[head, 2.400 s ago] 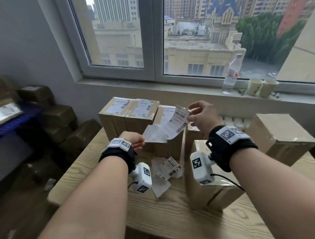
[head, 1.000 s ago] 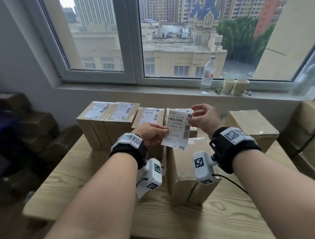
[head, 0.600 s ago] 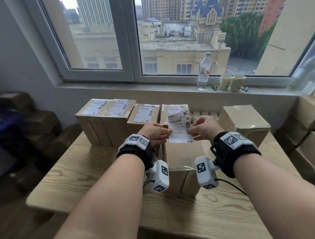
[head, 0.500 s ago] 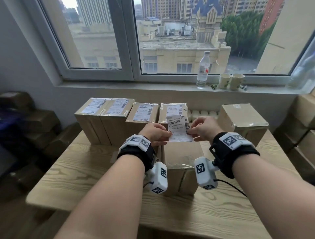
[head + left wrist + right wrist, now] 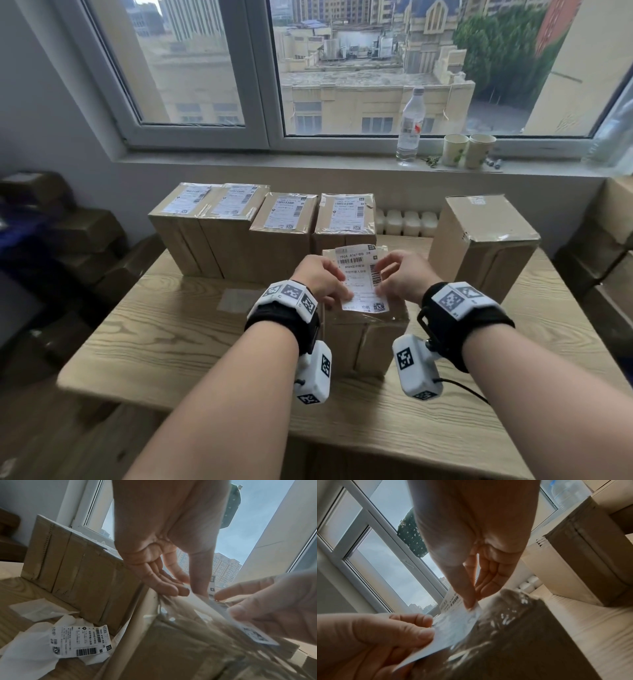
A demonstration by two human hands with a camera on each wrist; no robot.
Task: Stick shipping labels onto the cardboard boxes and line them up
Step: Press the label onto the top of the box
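A white shipping label [image 5: 360, 278] lies tilted over the taped top of the nearest cardboard box [image 5: 364, 337] at the table's middle. My left hand [image 5: 334, 282] pinches the label's left edge and my right hand [image 5: 385, 274] pinches its right edge. In the right wrist view the label [image 5: 453, 626] is still lifted off the box on its near side, held between the thumb and fingers of both hands. Behind stand several labelled boxes [image 5: 284, 226] side by side in a row. An unlabelled box [image 5: 483, 240] stands at the right.
A spare label [image 5: 80, 641] and peeled white backing sheets [image 5: 34, 609] lie on the wooden table [image 5: 164, 342] left of the near box. A water bottle [image 5: 409, 126] and two paper cups [image 5: 467, 150] stand on the windowsill. More boxes are stacked on the floor at the left and right.
Both hands have brought the label down from the air onto the near box's top. The backing sheet that my left hand peeled away is no longer held.
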